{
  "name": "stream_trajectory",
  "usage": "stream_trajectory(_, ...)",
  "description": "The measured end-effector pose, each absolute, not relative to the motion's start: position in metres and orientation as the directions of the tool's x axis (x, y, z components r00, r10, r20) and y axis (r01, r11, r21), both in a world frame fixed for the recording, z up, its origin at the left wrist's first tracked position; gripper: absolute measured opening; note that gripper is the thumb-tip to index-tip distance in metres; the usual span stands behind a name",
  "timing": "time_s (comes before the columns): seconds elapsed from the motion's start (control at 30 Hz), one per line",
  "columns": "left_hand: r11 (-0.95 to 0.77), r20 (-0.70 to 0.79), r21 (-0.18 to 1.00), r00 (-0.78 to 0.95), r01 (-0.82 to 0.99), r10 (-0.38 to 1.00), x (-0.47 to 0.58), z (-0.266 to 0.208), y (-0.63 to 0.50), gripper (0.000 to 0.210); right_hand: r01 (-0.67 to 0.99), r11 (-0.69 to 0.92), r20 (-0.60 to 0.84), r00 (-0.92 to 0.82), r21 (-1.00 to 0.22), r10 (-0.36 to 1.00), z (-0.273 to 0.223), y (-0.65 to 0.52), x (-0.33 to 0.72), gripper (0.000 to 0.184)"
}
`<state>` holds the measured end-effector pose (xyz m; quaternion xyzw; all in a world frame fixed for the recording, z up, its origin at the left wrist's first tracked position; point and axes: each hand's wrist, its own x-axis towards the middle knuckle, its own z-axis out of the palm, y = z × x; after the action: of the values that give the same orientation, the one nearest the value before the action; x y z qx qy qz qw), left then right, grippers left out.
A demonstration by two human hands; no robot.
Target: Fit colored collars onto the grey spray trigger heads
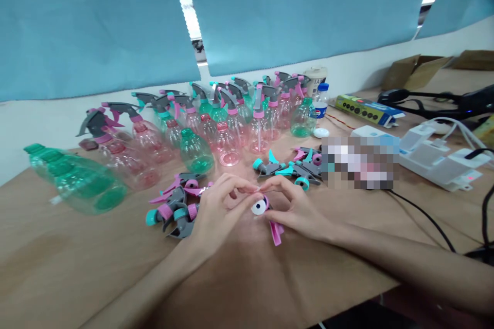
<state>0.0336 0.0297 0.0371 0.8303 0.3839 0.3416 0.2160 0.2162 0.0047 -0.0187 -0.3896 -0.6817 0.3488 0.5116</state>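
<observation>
In front of me, between both hands, is a trigger spray head [277, 234] with a pink trigger. The white disc [259, 206] at its collar end faces me and has a dark hole in its middle. My right hand [295, 211] is closed round the pink collar with thumb and fingers. My left hand [219, 208] is closed too, its thumb and fingertips against the disc's upper edge. Both sets of fingertips meet above the disc, at a small pale bit too blurred to name. More loose spray heads [181, 216] lie just left of my left hand.
Another pile of spray heads [304, 169] lies beyond my right hand. Farther back stand several pink and green bottles [196, 151], many with spray heads on. Green bottles [88, 185] lie at the left. A power strip [436, 157], a Pepsi bottle [321, 103] and a cardboard box [411, 73] are at the right.
</observation>
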Motion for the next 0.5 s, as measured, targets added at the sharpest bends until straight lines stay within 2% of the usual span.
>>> stream_trajectory(0.17, -0.709, 0.34, 0.577, 0.671, 0.405, 0.66, 0.032, 0.053, 0.031, 0.01, 0.158, 0.449, 0.421, -0.18, -0.88, 0.889, -0.019, 0.005, 0.218, 0.033)
stream_trajectory(0.5, -0.76, 0.406, 0.517, 0.67, 0.393, 0.622, 0.031, 0.048, 0.035, 0.004, 0.168, 0.459, 0.437, -0.151, -0.872, 0.887, -0.011, 0.0, 0.215, 0.036)
